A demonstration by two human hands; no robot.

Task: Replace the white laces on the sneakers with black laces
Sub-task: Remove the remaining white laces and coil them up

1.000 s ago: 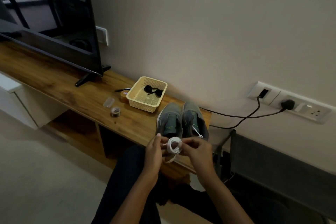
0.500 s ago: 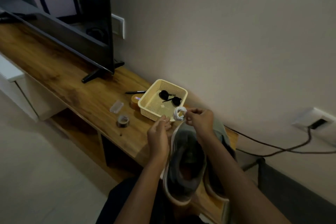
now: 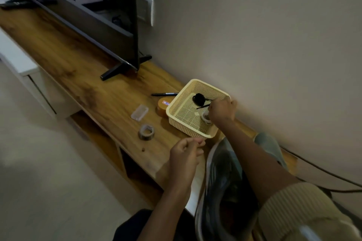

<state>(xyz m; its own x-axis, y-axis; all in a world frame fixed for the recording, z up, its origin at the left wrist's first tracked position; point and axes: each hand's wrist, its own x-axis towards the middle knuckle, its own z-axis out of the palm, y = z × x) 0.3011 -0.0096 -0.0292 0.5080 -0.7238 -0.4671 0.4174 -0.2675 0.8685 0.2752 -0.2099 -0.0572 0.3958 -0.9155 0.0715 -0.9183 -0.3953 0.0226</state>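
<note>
My right hand (image 3: 222,110) reaches into the cream mesh basket (image 3: 176,108) and grips a coiled white lace (image 3: 205,119) at the basket's near right side. Black laces (image 3: 198,98) lie coiled at the back of the basket. My left hand (image 3: 184,154) hovers over the wooden shelf's front edge with its fingers loosely curled and nothing in them. Two grey sneakers stand on the shelf below my right forearm. The nearer sneaker (image 3: 219,178) shows its open top, while the arm mostly covers the far sneaker (image 3: 267,146).
Left of the basket on the wooden shelf (image 3: 78,68) lie a tape roll (image 3: 146,132), a clear plastic box (image 3: 139,114), an orange round tin (image 3: 163,105) and a black pen (image 3: 164,94). A television (image 3: 109,31) stands further left. Black cables (image 3: 321,168) run along the wall at right.
My right hand carried the coiled white lace from above the sneakers into the basket. My left hand let go and dropped back toward the shelf edge. The view tilted downward.
</note>
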